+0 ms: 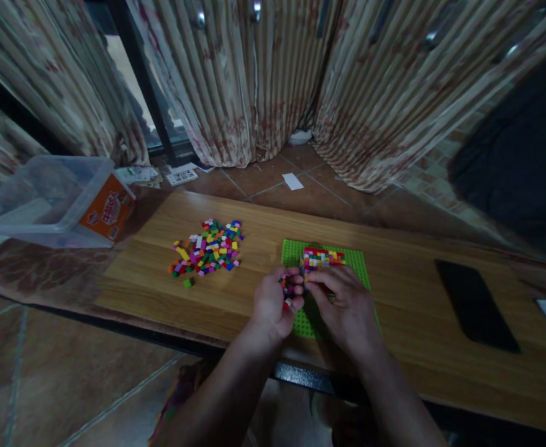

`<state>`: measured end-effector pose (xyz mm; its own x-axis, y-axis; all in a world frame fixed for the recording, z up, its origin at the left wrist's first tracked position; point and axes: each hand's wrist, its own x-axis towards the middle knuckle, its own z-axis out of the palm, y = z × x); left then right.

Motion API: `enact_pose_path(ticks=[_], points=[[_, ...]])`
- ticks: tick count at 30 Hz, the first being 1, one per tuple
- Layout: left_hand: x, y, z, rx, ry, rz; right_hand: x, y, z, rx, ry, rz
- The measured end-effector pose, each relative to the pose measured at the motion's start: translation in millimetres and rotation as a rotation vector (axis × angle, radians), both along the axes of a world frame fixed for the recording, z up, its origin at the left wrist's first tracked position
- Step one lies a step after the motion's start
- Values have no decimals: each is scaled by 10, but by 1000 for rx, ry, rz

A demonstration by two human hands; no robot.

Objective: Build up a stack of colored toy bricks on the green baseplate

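Observation:
My left hand [275,301] is cupped, fingers curled around several small toy bricks [287,290] of mixed colours. Close beside it, my right hand [342,301] pinches a tiny yellowish brick [306,281] between thumb and fingertips. Both hands are over a green studded baseplate [356,264]. On the plate, near its upper middle, stands a block of joined bricks [323,257] in red, yellow, white, purple and other colours. My right hand hides its lower part. To the left, a loose heap of coloured bricks [210,248] lies on the wooden table.
A lone green brick [187,283] lies just below the heap. The wooden table [412,298] carries a flat black slab [475,304] on the right. A clear plastic bin [58,230] with an orange label stands at the left. Striped curtains [235,81] hang behind.

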<state>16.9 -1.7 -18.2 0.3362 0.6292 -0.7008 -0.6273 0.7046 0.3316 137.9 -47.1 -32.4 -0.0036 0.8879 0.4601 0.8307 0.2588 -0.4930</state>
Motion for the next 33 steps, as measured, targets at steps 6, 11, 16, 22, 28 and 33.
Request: enact_pose_path(ticks=[6,11,16,22,28,33], points=[[17,-9,-22,9,42,-22,28,-32,-41,46,-6,-60],[34,-21,-39,2,39,1,39,-58,-59,79,-44,-27],[43,-30,-31,-7,40,18,45,-65,-79,129,-59,5],[45,-25,-30,-4,40,17,26,-52,-114,173,-84,11],[50,-24,-34,-6,49,15,26,-58,-124,132,-34,19],[60,-14,-49,-10,46,23,6,-74,-107,117,-5,16]])
